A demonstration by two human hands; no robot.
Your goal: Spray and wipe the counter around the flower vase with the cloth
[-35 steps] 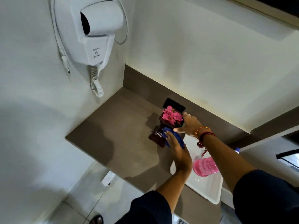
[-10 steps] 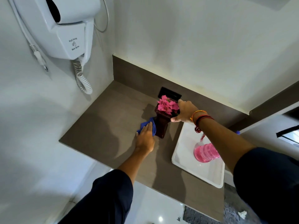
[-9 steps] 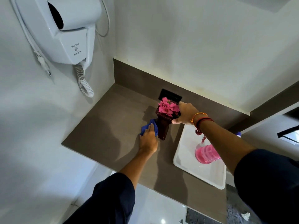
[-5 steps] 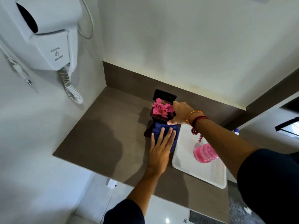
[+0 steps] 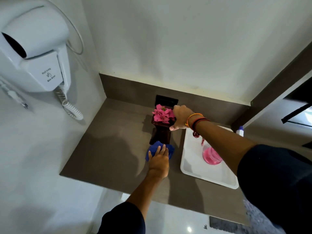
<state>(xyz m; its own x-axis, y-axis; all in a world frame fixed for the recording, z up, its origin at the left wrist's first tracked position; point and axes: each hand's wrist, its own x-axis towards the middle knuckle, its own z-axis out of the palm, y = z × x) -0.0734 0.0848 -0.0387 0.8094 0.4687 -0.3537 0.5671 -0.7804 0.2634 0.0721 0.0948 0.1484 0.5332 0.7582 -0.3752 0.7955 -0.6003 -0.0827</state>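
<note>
A dark brown vase (image 5: 160, 135) with pink flowers (image 5: 163, 114) stands on the brown counter (image 5: 108, 149) near the back wall. My right hand (image 5: 180, 119) grips the vase's rim from the right. My left hand (image 5: 158, 161) presses flat on a bunched blue cloth (image 5: 170, 149) on the counter just in front of the vase's base. The spray bottle with pink liquid (image 5: 211, 156) stands on a white tray (image 5: 194, 166), partly hidden behind my right forearm.
A white wall-mounted hair dryer (image 5: 33, 53) with a coiled cord (image 5: 69, 103) hangs on the left wall. A black socket plate (image 5: 166, 100) sits on the backsplash behind the vase. The counter's front edge runs below my left wrist; floor shows beneath.
My left hand has moved the cloth from the vase's left side round to its front and now toward me. My right hand stays on the vase's rim.
</note>
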